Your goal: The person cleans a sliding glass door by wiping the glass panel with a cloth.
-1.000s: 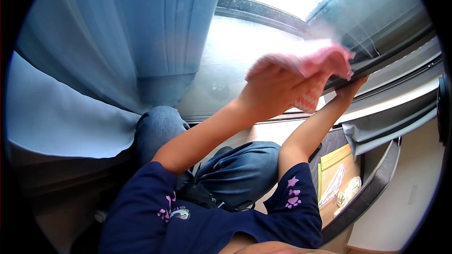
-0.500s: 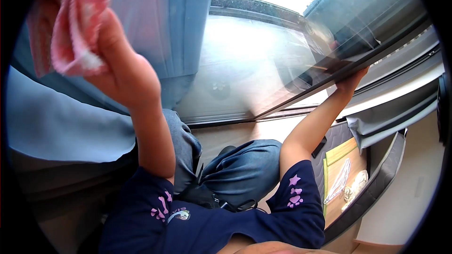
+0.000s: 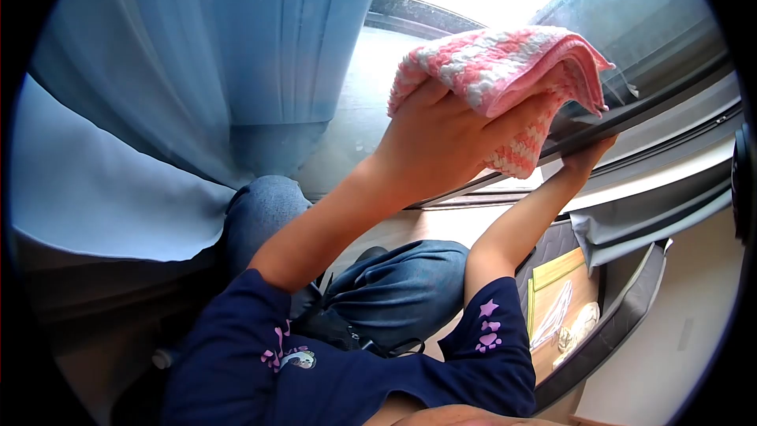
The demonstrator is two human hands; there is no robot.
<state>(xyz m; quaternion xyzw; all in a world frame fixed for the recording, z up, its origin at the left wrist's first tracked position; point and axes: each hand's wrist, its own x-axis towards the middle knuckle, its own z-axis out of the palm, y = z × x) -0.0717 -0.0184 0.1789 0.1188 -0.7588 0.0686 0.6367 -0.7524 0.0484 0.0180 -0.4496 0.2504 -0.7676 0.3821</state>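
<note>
A folded pink and white cloth is held in my left hand, the fingers closed around it. The cloth is in front of the glass door, its folded end hanging near the dark frame; whether it touches the pane I cannot tell. My right hand is closed on the door frame at its edge, its fingertips hidden behind it.
Blue curtains hang to the left, with a lighter blue fabric lower down. On the right is a grey padded open bin holding a yellow-edged board and white cords. A window track runs along the upper right.
My left hand has swung from the upper left to the right with the cloth, across to the door frame. My right hand stays on the frame.
</note>
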